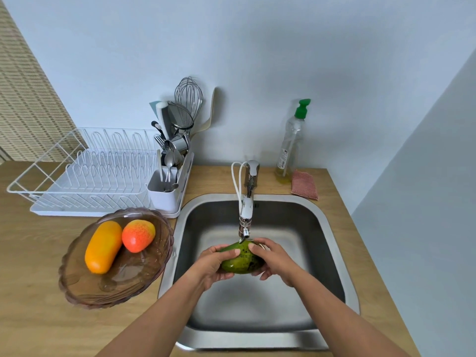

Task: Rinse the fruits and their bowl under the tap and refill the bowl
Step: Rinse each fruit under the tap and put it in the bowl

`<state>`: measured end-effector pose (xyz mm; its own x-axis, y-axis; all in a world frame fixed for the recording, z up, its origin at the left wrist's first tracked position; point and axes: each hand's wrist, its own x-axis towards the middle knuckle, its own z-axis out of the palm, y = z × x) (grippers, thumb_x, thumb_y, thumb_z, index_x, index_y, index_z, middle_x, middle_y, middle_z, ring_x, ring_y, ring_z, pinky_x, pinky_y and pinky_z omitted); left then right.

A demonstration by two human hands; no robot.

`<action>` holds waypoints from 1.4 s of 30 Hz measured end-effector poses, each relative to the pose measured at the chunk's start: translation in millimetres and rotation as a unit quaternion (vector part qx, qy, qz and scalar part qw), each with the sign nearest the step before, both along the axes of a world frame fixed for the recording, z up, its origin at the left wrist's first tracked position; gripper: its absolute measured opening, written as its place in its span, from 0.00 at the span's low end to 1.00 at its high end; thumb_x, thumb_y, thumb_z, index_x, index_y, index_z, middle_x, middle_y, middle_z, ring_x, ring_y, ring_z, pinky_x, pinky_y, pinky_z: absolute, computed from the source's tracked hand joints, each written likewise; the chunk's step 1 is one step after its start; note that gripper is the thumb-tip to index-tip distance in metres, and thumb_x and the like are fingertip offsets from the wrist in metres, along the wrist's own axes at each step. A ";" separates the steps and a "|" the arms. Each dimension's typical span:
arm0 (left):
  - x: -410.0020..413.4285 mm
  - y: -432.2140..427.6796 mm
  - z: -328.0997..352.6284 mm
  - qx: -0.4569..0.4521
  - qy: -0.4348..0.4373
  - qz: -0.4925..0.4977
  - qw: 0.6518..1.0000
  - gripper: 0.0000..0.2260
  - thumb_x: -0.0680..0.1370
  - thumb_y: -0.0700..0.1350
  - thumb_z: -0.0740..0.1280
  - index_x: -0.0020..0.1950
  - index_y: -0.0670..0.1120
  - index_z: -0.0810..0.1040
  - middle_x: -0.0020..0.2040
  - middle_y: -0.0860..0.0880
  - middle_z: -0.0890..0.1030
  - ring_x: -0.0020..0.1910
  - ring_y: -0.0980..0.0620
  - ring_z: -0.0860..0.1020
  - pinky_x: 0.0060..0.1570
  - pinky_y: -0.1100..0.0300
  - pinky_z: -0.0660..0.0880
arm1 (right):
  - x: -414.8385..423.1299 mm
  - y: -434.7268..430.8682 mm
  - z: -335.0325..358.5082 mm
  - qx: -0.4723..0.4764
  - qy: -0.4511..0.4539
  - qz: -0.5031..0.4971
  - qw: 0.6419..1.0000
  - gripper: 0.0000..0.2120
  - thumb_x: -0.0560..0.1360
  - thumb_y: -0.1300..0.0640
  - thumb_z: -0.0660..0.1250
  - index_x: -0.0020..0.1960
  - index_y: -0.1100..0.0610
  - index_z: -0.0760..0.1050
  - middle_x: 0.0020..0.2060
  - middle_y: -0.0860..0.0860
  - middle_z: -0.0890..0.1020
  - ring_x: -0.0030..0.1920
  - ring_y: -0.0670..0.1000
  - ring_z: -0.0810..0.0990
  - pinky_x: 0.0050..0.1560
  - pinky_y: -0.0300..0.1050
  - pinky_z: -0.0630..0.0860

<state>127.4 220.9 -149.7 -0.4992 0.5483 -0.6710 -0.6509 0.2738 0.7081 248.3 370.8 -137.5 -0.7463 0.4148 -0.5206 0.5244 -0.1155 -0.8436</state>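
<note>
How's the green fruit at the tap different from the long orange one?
The green fruit is dark green with black specks; the long orange fruit is plain orange-yellow. The green fruit is held by the left hand and right hand under the tap, over the sink; the long orange fruit lies in the brown bowl. Both look smooth and glossy.
</note>
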 end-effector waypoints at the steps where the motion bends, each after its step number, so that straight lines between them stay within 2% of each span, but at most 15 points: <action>1: 0.0 0.3 0.6 0.000 0.006 0.003 1.000 0.25 0.70 0.42 0.79 0.64 0.45 0.74 0.53 0.42 0.82 0.48 0.42 0.82 0.37 0.54 0.80 | -0.2 0.6 0.0 0.002 0.000 -0.002 1.000 0.18 0.76 0.45 0.69 0.64 0.49 0.74 0.51 0.59 0.83 0.36 0.59 0.86 0.31 0.45 0.79; 5: -2.6 0.5 5.0 0.009 0.027 0.003 1.000 0.23 0.70 0.42 0.78 0.62 0.50 0.74 0.57 0.42 0.80 0.51 0.42 0.82 0.38 0.54 0.80 | -2.4 2.5 4.9 0.009 0.005 -0.010 1.000 0.18 0.76 0.44 0.69 0.63 0.48 0.74 0.50 0.58 0.84 0.36 0.59 0.86 0.31 0.45 0.79; 10: 0.2 -1.9 2.7 0.015 0.010 -0.010 1.000 0.24 0.70 0.38 0.77 0.63 0.49 0.76 0.61 0.41 0.80 0.53 0.40 0.82 0.43 0.53 0.80 | 0.2 4.9 -0.2 0.001 -0.003 -0.018 1.000 0.19 0.76 0.45 0.70 0.63 0.50 0.74 0.49 0.59 0.84 0.35 0.59 0.86 0.30 0.44 0.79; 17: 8.3 -4.5 0.0 0.035 0.012 -0.016 0.999 0.28 0.70 0.29 0.74 0.67 0.47 0.75 0.63 0.40 0.77 0.51 0.40 0.82 0.41 0.54 0.81 | 6.2 7.8 -3.6 -0.018 -0.010 -0.032 0.999 0.17 0.77 0.42 0.67 0.59 0.52 0.77 0.48 0.58 0.85 0.34 0.60 0.85 0.28 0.42 0.75; 20: 13.6 -4.5 3.5 0.017 0.012 -0.023 1.000 0.27 0.71 0.31 0.74 0.68 0.44 0.74 0.60 0.39 0.79 0.46 0.42 0.83 0.38 0.56 0.82 | 6.7 8.9 -4.9 -0.006 -0.020 -0.016 1.000 0.18 0.77 0.40 0.65 0.57 0.53 0.79 0.45 0.57 0.85 0.31 0.56 0.82 0.26 0.41 0.69; 23: 16.7 -6.5 5.9 0.002 0.018 -0.016 1.000 0.25 0.73 0.37 0.75 0.69 0.45 0.74 0.59 0.38 0.82 0.44 0.42 0.83 0.36 0.58 0.82 | 8.1 13.2 -6.2 -0.021 -0.003 0.010 1.000 0.19 0.76 0.41 0.68 0.60 0.53 0.79 0.45 0.56 0.84 0.31 0.54 0.80 0.27 0.41 0.69; 27: 18.9 -14.5 10.0 -0.005 0.024 0.008 1.000 0.21 0.75 0.46 0.74 0.67 0.46 0.76 0.59 0.39 0.83 0.45 0.43 0.85 0.35 0.58 0.82 | 13.1 17.7 -5.7 -0.074 0.038 0.076 0.994 0.23 0.73 0.51 0.75 0.64 0.47 0.71 0.53 0.58 0.82 0.39 0.55 0.83 0.33 0.44 0.76; 30: 21.1 -19.8 13.0 -0.015 0.037 0.010 0.999 0.21 0.75 0.51 0.74 0.66 0.47 0.75 0.60 0.40 0.83 0.46 0.42 0.85 0.36 0.57 0.82 | 13.5 16.1 -9.5 -0.098 0.047 0.083 0.991 0.30 0.71 0.58 0.77 0.68 0.51 0.69 0.54 0.60 0.82 0.44 0.58 0.85 0.38 0.46 0.79; 36: 22.5 -27.6 14.9 -0.046 0.075 -0.024 0.996 0.28 0.70 0.43 0.79 0.68 0.46 0.73 0.54 0.39 0.84 0.45 0.45 0.84 0.35 0.57 0.83 | 16.2 6.6 -17.2 -0.110 0.035 0.051 0.992 0.32 0.69 0.59 0.79 0.70 0.57 0.70 0.51 0.61 0.85 0.41 0.58 0.85 0.32 0.45 0.77; 38: 22.9 -27.3 12.7 -0.054 0.081 -0.034 0.995 0.29 0.70 0.42 0.79 0.68 0.46 0.73 0.53 0.40 0.85 0.45 0.46 0.85 0.33 0.57 0.82 | 19.6 6.4 -17.7 -0.110 0.031 0.046 0.992 0.32 0.68 0.60 0.79 0.69 0.57 0.71 0.50 0.61 0.86 0.42 0.59 0.86 0.35 0.47 0.78; 42: 21.1 -28.2 10.7 -0.058 0.101 -0.058 0.991 0.30 0.69 0.43 0.80 0.69 0.46 0.74 0.53 0.42 0.84 0.44 0.48 0.83 0.37 0.57 0.82 | 25.2 1.5 -12.5 -0.108 0.033 0.026 0.993 0.33 0.68 0.62 0.79 0.69 0.57 0.70 0.50 0.63 0.85 0.44 0.60 0.86 0.41 0.50 0.79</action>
<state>148.4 192.7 -139.1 -0.5680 0.5347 -0.6257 -0.4584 0.4259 0.7801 273.5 372.3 -150.0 -0.7992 0.2592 -0.5422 0.4786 -0.2712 -0.8351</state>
